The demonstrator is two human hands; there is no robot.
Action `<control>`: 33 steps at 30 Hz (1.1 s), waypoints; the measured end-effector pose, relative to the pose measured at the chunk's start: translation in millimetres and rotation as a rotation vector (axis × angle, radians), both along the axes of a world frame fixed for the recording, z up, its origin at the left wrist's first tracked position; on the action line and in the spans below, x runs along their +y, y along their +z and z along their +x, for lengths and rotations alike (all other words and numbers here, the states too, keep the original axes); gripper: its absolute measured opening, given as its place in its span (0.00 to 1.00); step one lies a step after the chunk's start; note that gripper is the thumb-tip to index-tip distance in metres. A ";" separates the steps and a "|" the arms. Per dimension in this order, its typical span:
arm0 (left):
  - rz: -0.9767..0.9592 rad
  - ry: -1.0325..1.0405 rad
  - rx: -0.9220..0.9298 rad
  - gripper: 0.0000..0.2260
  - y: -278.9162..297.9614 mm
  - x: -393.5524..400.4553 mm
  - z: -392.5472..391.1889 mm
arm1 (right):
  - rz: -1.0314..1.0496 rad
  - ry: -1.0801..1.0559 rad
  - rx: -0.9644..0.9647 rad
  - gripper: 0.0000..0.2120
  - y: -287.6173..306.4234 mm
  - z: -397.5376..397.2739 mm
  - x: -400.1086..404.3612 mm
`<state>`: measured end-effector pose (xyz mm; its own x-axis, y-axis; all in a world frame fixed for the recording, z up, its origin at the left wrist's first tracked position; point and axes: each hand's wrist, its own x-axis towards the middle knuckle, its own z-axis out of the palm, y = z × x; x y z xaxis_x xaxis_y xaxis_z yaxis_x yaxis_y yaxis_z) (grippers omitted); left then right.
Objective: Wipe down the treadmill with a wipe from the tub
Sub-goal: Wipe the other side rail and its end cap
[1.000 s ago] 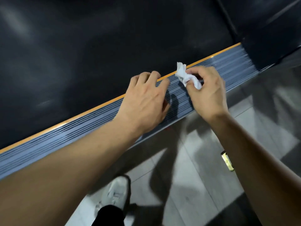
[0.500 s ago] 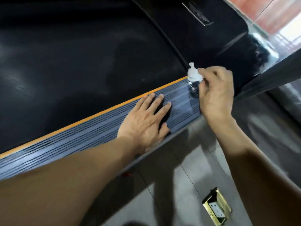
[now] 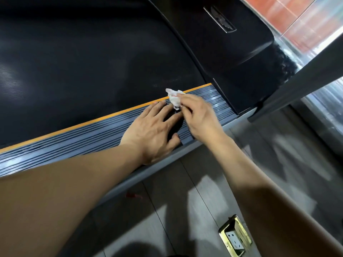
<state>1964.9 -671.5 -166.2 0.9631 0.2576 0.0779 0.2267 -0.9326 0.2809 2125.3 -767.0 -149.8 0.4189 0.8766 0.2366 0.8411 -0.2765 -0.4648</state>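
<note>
The treadmill fills the upper view, with its black belt (image 3: 83, 67), a ribbed grey side rail (image 3: 74, 140) edged in orange, and a glossy black motor cover (image 3: 232, 58) at the front. My left hand (image 3: 154, 130) lies flat on the rail with its fingers spread. My right hand (image 3: 200, 115) pinches a crumpled white wipe (image 3: 174, 99) and holds it against the rail, just beyond my left fingertips. The tub is not in view.
A dark upright post (image 3: 300, 82) of the treadmill slants across the right side. Grey floor tiles (image 3: 185, 201) lie below the rail. A brass floor socket box (image 3: 235, 236) stands open near the bottom edge. A small red mark (image 3: 133, 195) is on the floor.
My right hand has drawn the wipe back along the rail from the motor cover end toward my left hand. The left hand stays flat on the rail.
</note>
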 end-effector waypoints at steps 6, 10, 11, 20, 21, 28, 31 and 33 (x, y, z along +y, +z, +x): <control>0.014 0.062 -0.031 0.29 2.5 -2.2 -4.8 | -0.177 -0.417 -0.099 0.09 6.4 75.4 -13.9; 0.018 0.037 -0.015 0.30 -2.0 -0.7 -33.5 | -0.077 -0.258 -0.064 0.17 -6.5 27.7 0.3; 0.021 0.015 -0.002 0.31 -4.1 2.4 -45.4 | -0.044 -0.103 -0.031 0.20 -7.9 6.4 0.6; 0.097 0.007 0.071 0.32 -10.3 4.0 -90.5 | -0.165 -0.409 -0.043 0.13 9.5 48.4 -17.1; 0.099 0.002 0.071 0.32 -10.0 4.8 -90.3 | -0.102 -0.334 -0.048 0.17 5.6 31.6 -13.6; 0.104 0.001 0.077 0.32 -11.0 1.9 -90.7 | -0.052 -0.087 -0.051 0.19 -5.8 -5.8 -33.0; 0.109 0.020 0.068 0.32 -11.0 1.5 -91.6 | -0.103 -0.415 -0.034 0.14 -1.6 47.5 -45.6; 0.109 0.015 0.064 0.32 -11.1 1.8 -91.1 | -0.095 -0.468 -0.005 0.14 -1.7 36.7 -45.8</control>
